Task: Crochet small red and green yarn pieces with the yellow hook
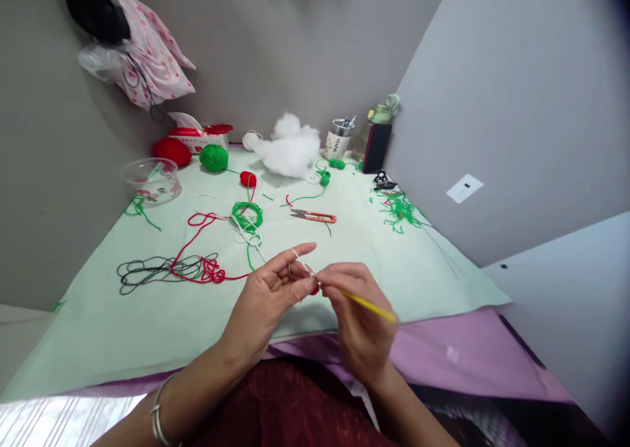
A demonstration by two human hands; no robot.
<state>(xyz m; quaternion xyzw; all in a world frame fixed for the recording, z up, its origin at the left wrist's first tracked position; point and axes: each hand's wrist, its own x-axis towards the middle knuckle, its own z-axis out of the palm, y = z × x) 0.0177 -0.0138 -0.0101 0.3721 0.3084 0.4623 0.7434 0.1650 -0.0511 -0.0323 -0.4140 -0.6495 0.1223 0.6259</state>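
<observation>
My left hand pinches a small red crocheted piece, mostly hidden by the fingers. White yarn runs over its raised index finger. My right hand is closed round a yellow-handled crochet hook, whose tip meets the work at the left fingertips. Red yarn trails off to the left from my left hand. Beyond the hands lie a coil of green yarn with loose white strands over it, and orange-handled thread snips.
White stuffing sits at the back, beside a pen cup and a leaning phone. Green yarn scraps lie at right. Black cord, a clear plastic bowl and a green yarn ball are at left.
</observation>
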